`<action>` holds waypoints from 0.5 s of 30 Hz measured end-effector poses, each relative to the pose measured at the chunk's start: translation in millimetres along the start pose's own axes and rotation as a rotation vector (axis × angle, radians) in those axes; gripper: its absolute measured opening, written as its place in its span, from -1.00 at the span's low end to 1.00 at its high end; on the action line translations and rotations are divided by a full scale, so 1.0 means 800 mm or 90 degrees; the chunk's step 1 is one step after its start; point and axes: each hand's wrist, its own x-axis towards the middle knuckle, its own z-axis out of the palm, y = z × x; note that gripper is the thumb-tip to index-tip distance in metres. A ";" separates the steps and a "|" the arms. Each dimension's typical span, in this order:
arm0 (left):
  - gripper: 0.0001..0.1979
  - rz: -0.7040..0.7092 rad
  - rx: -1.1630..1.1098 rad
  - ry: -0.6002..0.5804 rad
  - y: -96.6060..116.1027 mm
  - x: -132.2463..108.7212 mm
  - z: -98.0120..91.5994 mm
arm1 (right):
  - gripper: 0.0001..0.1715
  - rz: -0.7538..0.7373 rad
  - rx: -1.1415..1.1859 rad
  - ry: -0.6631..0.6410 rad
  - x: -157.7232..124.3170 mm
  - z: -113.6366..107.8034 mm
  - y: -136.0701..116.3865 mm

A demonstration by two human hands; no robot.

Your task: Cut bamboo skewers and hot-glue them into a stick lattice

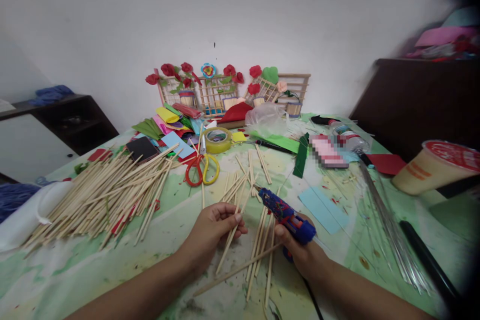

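My left hand pinches a thin wooden stick between thumb and fingers, tilted up and away from me. A blue glue gun is wrapped in my right hand, its nozzle pointing up and left close to the held stick's far end. Whether the nozzle touches the stick I cannot tell. Several loose wooden sticks lie on the table under and between my hands. One longer stick lies slanted across in front, reaching toward my right hand. Shorter sticks lie just beyond the nozzle.
A big pile of sticks spreads at left. Scissors and yellow tape lie ahead. Paper-flower racks lean on the wall. At right are a blue paper, metal wires and a drink cup.
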 end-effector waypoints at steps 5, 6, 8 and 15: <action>-0.77 0.000 -0.032 -0.006 0.004 -0.001 0.001 | -0.66 -0.003 -0.022 0.001 0.007 -0.005 -0.004; -0.77 -0.006 -0.046 -0.005 0.006 -0.002 0.001 | -0.68 0.006 -0.051 0.012 0.012 -0.009 -0.002; -0.77 -0.019 -0.076 -0.003 0.008 -0.003 0.003 | -0.68 0.029 -0.152 0.040 0.025 -0.017 0.004; -0.79 -0.038 -0.128 -0.037 0.008 -0.006 0.005 | -0.78 0.090 -0.544 -0.075 0.052 -0.038 0.019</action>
